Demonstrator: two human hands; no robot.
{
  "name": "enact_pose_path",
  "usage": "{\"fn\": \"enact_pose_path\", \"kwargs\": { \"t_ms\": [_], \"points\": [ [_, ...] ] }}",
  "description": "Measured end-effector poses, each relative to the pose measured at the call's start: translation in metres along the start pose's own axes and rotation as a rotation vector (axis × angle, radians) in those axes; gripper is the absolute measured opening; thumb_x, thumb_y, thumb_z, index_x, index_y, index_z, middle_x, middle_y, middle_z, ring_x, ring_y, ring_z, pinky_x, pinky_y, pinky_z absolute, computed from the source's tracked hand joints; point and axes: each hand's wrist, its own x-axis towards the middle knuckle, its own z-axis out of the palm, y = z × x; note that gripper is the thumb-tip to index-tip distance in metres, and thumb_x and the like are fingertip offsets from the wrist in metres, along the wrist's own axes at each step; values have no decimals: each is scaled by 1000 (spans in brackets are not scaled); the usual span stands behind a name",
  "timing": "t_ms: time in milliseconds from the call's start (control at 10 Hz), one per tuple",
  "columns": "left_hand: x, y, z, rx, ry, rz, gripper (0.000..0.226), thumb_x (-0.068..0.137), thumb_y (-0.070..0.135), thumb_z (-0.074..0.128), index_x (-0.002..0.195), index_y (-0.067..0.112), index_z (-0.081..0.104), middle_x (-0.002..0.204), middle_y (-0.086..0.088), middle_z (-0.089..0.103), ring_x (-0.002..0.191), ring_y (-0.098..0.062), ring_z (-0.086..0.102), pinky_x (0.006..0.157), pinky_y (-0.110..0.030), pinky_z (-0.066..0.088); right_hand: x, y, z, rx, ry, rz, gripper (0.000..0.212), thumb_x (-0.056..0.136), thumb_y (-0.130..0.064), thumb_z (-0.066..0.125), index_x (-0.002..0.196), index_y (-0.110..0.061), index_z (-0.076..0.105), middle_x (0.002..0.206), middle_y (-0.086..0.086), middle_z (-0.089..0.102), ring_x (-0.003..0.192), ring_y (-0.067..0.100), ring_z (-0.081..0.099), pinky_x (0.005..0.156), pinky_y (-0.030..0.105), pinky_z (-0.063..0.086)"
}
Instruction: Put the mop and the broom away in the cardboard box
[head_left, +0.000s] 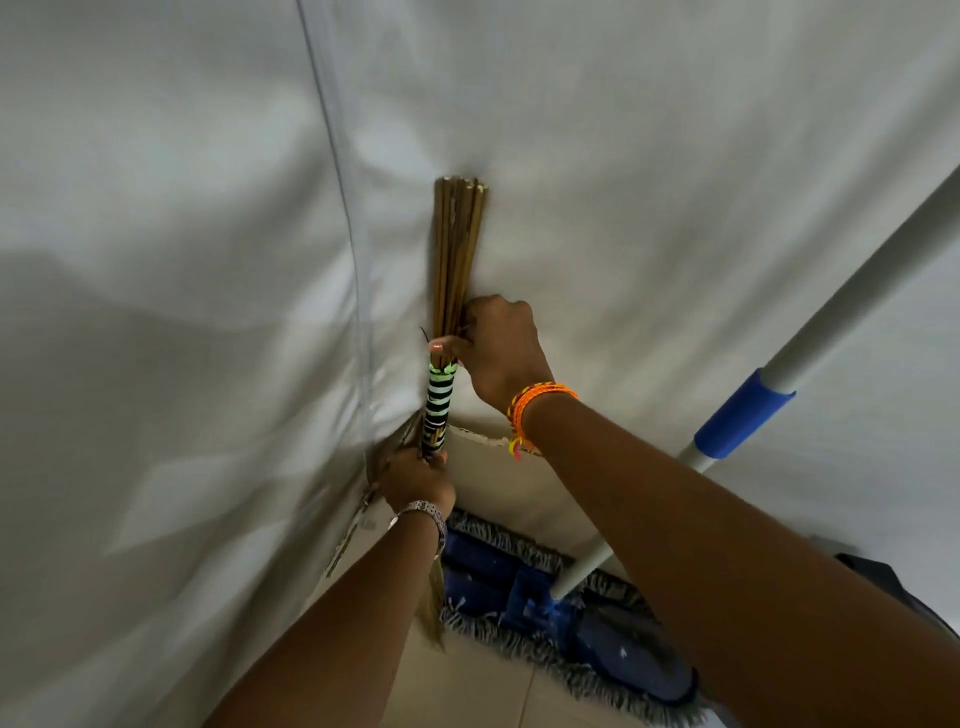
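I hold a stick broom (457, 249) upright against a white wall, its bundle of thin brown sticks pointing up. My right hand (498, 348) grips the sticks just above the green, black and white striped binding (439, 410). My left hand (415, 478) grips the broom below that binding, and its straw end hangs down past my wrist. A flat mop lies on the floor, its blue head (524, 587) fringed with grey. The mop's white pole with a blue sleeve (743, 415) leans up to the right. No cardboard box is clearly in view.
White walls meet in a corner (358, 312) left of the broom. A torn cardboard-like edge (483, 439) shows low on the wall behind my right wrist. The floor (467, 686) is pale tile. A dark object (878, 577) sits at the right edge.
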Motion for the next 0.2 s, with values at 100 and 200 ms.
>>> {"fn": "enact_pose_path", "kwargs": {
  "t_ms": [100, 200],
  "points": [
    [-2, -7, 1, -19, -57, -3, 19, 85, 16, 68, 99, 4, 71, 97, -14, 74, 96, -34, 69, 78, -33, 50, -1, 6, 3, 16, -28, 66, 35, 69, -46, 79, 77, -16, 63, 87, 15, 70, 83, 32, 63, 69, 30, 47],
    [-15, -19, -6, -10, -47, 8, 26, 83, 17, 71, 106, 4, 66, 102, -13, 73, 97, -32, 69, 77, -34, 53, -12, 7, 3, 16, -46, 126, 59, 63, -54, 79, 97, -9, 65, 98, 13, 68, 94, 29, 63, 81, 36, 53]
  ]
}}
